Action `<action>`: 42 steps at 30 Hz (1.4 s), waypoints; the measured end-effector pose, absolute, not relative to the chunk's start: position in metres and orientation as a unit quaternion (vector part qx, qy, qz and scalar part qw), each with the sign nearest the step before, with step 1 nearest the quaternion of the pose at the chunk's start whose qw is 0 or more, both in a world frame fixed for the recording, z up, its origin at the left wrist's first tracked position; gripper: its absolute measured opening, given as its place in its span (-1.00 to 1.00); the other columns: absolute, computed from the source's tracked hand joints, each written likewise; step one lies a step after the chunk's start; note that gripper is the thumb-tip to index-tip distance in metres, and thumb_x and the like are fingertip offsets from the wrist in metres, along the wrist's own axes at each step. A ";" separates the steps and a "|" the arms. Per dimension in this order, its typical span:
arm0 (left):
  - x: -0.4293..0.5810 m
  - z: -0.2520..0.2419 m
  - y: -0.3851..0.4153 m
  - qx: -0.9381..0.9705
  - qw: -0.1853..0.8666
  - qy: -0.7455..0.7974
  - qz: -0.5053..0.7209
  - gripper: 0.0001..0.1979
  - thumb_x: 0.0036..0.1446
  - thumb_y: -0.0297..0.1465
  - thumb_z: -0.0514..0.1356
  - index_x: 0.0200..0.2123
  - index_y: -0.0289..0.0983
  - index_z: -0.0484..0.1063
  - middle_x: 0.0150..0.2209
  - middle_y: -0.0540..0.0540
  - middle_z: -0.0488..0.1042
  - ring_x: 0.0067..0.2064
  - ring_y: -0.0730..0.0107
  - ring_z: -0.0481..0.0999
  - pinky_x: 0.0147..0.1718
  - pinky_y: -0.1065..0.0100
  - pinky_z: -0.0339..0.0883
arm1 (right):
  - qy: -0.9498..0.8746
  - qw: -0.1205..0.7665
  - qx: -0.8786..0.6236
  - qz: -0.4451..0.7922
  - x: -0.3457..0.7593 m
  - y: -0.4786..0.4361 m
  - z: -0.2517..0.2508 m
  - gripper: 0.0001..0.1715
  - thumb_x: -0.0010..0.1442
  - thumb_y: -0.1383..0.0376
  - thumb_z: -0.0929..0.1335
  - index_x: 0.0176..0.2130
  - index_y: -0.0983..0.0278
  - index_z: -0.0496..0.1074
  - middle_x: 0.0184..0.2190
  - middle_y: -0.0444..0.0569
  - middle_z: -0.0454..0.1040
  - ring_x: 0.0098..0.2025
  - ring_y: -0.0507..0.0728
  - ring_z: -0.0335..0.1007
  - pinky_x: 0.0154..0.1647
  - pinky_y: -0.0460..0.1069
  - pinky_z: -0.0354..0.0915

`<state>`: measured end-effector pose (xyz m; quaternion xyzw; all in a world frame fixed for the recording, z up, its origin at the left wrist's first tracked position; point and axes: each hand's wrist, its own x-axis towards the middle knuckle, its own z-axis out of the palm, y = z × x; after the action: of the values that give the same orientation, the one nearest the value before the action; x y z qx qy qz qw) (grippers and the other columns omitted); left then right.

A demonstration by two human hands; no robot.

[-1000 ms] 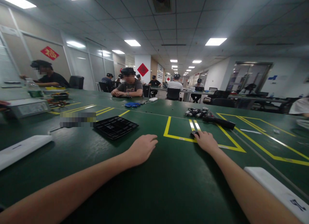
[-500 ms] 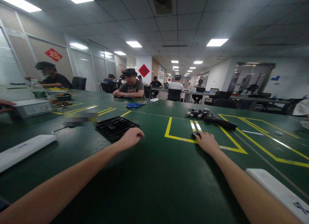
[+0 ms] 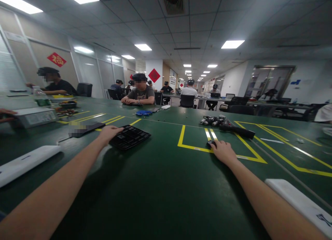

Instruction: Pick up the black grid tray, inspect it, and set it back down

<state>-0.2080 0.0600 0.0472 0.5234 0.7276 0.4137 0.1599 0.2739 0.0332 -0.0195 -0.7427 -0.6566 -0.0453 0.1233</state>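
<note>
My left hand [image 3: 108, 133] reaches far out over the green table [image 3: 166, 184] and rests on the left edge of a black compartment tray [image 3: 131, 136], fingers curled at its rim. My right hand [image 3: 223, 152] lies palm down inside a yellow taped rectangle [image 3: 220, 143], its fingertips on a small black part [image 3: 210, 143]. Whether the fingers grip that part is hidden.
A pile of small metal and black parts [image 3: 214, 121] and a long black tool [image 3: 237, 131] lie beyond my right hand. White flat devices sit at the left [image 3: 26, 160] and right [image 3: 298, 202]. A dark flat object [image 3: 86, 128] lies left of the tray. Other people sit at the far edge.
My left hand moved from the table's middle out and to the left, arriving at the black tray's edge. My right hand stayed in place on the small black part.
</note>
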 end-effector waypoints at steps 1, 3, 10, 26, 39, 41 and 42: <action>-0.210 0.044 0.062 0.537 0.133 0.752 0.360 -0.72 -0.28 -0.23 0.27 -0.70 -0.31 0.31 -0.62 -0.14 0.37 -0.35 0.07 0.43 -0.44 0.29 0.25 | -0.655 0.124 -0.745 -0.042 0.274 0.033 -0.019 -0.42 0.19 0.07 0.04 0.02 0.33 0.26 -0.07 0.20 0.34 -0.05 0.33 0.22 -0.13 0.10 0.12; -0.211 0.040 0.066 0.565 0.083 0.784 0.244 -0.66 -0.33 -0.16 0.28 -0.74 -0.30 0.28 -0.59 -0.19 0.40 -0.28 -0.02 0.43 -0.37 0.24 0.24 | -0.653 0.123 -0.746 -0.043 0.275 0.032 -0.019 -0.42 0.16 0.06 0.08 0.03 0.33 0.25 -0.05 0.20 0.33 -0.03 0.33 0.20 -0.13 0.10 0.13; -0.192 0.037 0.063 0.625 -0.029 0.776 0.073 -0.62 -0.08 -0.11 0.07 -0.50 -0.36 0.39 -0.32 -0.33 0.46 -0.25 0.01 0.44 -0.40 0.27 0.22 | -0.670 0.188 -0.718 0.000 0.267 0.033 -0.014 -0.50 0.09 0.18 0.23 -0.03 0.40 0.31 -0.07 0.20 0.36 -0.02 0.31 0.21 -0.04 0.12 0.13; -0.028 -0.005 -0.005 0.769 0.239 0.478 0.350 -0.68 0.00 -0.21 0.08 -0.23 -0.31 0.22 -0.53 0.09 0.19 -0.50 0.50 0.21 -0.52 0.43 0.12 | -0.764 0.421 -0.295 0.389 0.169 -0.003 -0.012 -0.58 -0.02 0.23 0.37 -0.11 0.27 0.38 -0.11 -0.03 0.43 -0.06 0.20 0.32 0.00 0.14 0.23; -0.034 0.015 -0.003 0.463 0.494 0.525 0.515 -0.81 -0.11 -0.52 0.21 -0.34 -0.31 0.32 -0.52 0.07 0.23 -0.50 0.53 0.23 -0.52 0.47 0.12 | -0.862 0.364 -0.260 0.238 0.173 -0.009 -0.012 -0.49 0.12 0.11 0.25 0.06 0.18 0.26 0.06 0.01 0.30 0.11 0.21 0.16 0.18 0.19 0.01; -0.042 0.016 0.005 0.328 0.500 0.537 0.595 -0.80 -0.05 -0.67 0.07 -0.35 -0.31 0.27 -0.53 0.07 0.20 -0.53 0.56 0.23 -0.51 0.49 0.17 | -0.865 0.358 -0.269 0.227 0.174 -0.010 -0.011 -0.48 0.11 0.13 0.27 0.06 0.17 0.25 0.06 0.01 0.31 0.09 0.22 0.18 0.18 0.19 0.01; -0.045 0.017 0.008 0.297 0.497 0.536 0.614 -0.75 -0.04 -0.72 0.00 -0.35 -0.30 0.25 -0.53 0.07 0.18 -0.53 0.57 0.23 -0.49 0.50 0.20 | -0.865 0.355 -0.271 0.227 0.174 -0.011 -0.011 -0.48 0.10 0.13 0.27 0.06 0.17 0.25 0.05 0.01 0.31 0.09 0.23 0.19 0.17 0.19 0.03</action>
<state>-0.0455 0.0080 0.0166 0.2966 0.5358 0.6145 0.4973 0.1739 -0.0108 -0.0110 -0.2709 -0.8654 0.2265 0.3555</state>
